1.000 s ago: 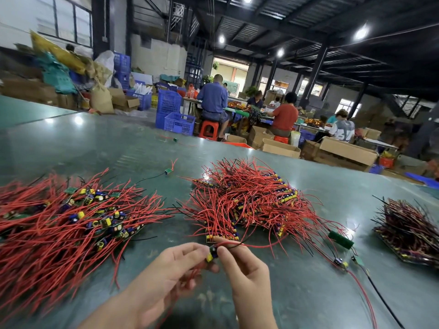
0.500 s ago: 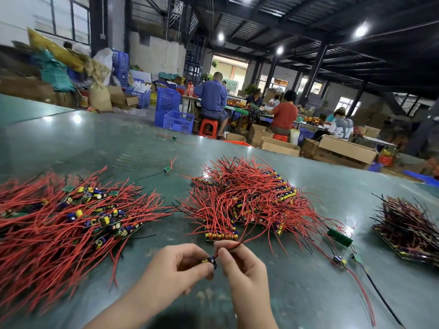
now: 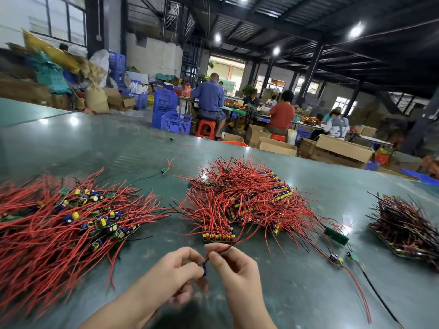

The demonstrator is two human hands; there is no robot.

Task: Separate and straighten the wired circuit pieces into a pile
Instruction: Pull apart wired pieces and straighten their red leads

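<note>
Near the green counter front edge, left hand and right hand fingers pinch 1 small red-wired circuit piece. Step: straightening. Next, likely place it on the loose left pile.

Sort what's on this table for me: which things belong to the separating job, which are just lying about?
Job: circuit piece pinched between left hand and right hand; tangled middle heap; loose left pile.

Lying about: dark-wired bundle; bare green board; stray far piece.
</note>
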